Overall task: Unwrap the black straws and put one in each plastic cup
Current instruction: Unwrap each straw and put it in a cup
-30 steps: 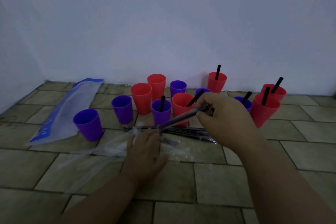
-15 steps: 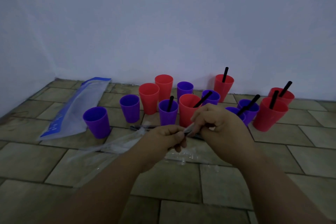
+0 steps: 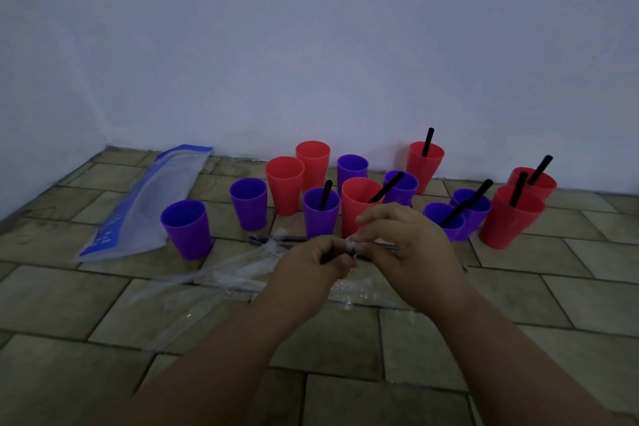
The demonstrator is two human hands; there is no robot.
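Several red and purple plastic cups stand on the tiled floor by the wall. Black straws stick out of several, such as the red cup [image 3: 425, 162] at the back. Others hold none, like the purple cup [image 3: 186, 228] at the left and the red cup [image 3: 284, 185]. My left hand [image 3: 311, 264] and my right hand [image 3: 404, 249] meet in front of the cups. Together they pinch a wrapped black straw [image 3: 351, 249] with crumpled clear wrapper at its end. More wrapped straws [image 3: 276, 239] lie on the floor just behind my hands.
A blue and clear plastic bag [image 3: 145, 204] lies at the left near the wall. Clear wrapper film [image 3: 214, 284] is strewn on the tiles under and left of my hands. The white wall [image 3: 311, 45] closes off the back.
My left hand has lifted off the floor film and joined the right at the straw. The straw, held out long before, is now mostly hidden between both hands.
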